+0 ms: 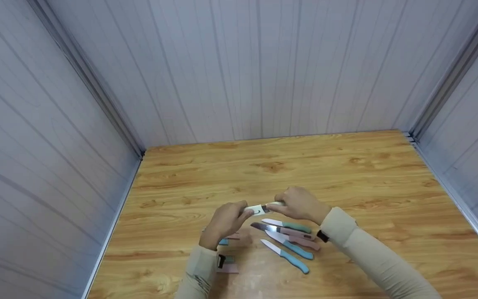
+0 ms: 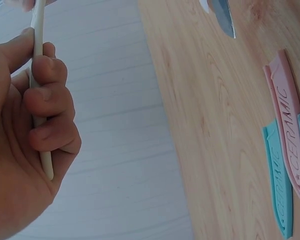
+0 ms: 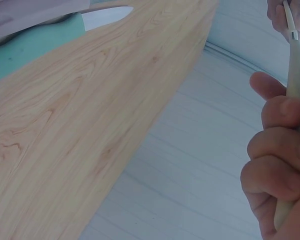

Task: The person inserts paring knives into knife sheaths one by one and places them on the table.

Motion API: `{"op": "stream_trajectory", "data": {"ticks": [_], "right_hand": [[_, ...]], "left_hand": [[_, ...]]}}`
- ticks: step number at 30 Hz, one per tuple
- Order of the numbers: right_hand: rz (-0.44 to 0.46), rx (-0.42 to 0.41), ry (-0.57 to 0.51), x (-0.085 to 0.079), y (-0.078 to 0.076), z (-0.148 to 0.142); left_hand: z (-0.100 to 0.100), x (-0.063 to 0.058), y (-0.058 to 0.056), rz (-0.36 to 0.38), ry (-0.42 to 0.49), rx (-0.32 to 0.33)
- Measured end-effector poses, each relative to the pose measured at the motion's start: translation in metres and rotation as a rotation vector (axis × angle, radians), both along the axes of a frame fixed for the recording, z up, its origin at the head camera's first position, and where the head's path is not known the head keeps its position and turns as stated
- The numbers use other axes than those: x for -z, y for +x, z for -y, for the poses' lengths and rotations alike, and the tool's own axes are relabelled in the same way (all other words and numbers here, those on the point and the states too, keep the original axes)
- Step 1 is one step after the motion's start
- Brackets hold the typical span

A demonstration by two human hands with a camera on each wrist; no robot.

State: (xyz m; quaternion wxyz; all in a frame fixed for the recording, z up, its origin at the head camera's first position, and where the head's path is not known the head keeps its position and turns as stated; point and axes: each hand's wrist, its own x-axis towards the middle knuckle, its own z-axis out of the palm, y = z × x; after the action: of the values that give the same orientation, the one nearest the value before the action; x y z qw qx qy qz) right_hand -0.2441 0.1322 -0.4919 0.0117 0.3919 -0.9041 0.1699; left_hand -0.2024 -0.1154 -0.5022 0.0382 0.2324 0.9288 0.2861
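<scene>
One white knife (image 1: 265,208) is held above the desk (image 1: 222,170), between both hands. The left hand (image 1: 226,219) has its fingers curled round the sheath (image 1: 256,210); the right hand (image 1: 302,204) has its fingers wrapped about the handle (image 3: 297,70). The long axis runs left to right, blade pointing left into the sheath, partly exposed. Five knives (image 1: 293,248) lie nearby, blades pointing forward-left. Loose sheaths (image 2: 288,120) lie near the left hand.
</scene>
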Motion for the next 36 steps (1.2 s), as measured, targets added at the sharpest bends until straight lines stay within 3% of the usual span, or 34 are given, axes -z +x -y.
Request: {"op": "stream_trajectory", "data": {"ticks": [20,36], "right_hand": [[0.034,-0.002,0.01,0.0005,-0.0009,0.0036],[-0.008,-0.007,-0.01,0.0034,-0.0027,0.0036]], "left_hand": [[-0.006,0.0019,-0.001,0.023,-0.008,-0.005],[-0.0069,0.0021,-0.0021,0.019,-0.028,-0.011]]}}
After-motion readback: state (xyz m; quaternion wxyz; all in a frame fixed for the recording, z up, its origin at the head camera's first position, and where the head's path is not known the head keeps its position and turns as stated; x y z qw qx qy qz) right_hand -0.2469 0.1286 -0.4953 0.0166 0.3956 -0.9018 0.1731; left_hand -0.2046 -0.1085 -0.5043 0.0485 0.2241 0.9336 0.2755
